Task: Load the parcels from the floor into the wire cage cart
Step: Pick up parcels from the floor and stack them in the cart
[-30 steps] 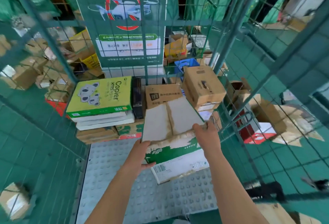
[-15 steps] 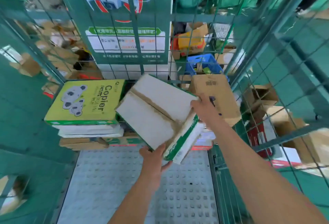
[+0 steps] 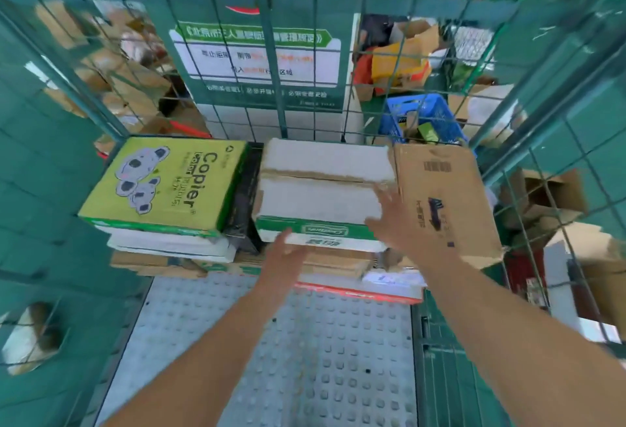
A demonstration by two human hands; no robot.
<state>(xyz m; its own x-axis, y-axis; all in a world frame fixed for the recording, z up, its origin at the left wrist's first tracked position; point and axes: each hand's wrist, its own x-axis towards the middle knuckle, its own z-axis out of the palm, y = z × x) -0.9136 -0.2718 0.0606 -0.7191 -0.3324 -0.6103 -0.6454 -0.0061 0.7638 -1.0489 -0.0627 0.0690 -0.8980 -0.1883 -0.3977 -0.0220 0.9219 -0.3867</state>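
A white-topped box with a green band (image 3: 321,189) lies flat on a stack of parcels at the back of the wire cage cart (image 3: 267,111). It sits between a yellow-green copier paper box (image 3: 162,186) on its left and a brown cardboard box (image 3: 440,203) on its right. My left hand (image 3: 284,253) is at the box's front face with fingers straight. My right hand (image 3: 396,220) is spread at the box's front right corner, fingers straight. Whether either hand touches the box is blurred.
The cart's grey studded floor (image 3: 305,352) lies bare in front of the stack. Flat cartons and a red-edged parcel (image 3: 359,291) lie under the boxes. Beyond the mesh are a blue crate (image 3: 423,114), loose cardboard boxes (image 3: 548,196) and a green notice board (image 3: 257,53).
The white-topped box went from tilted in both hands to lying flat on the stack. Both hands have let go of it and opened.
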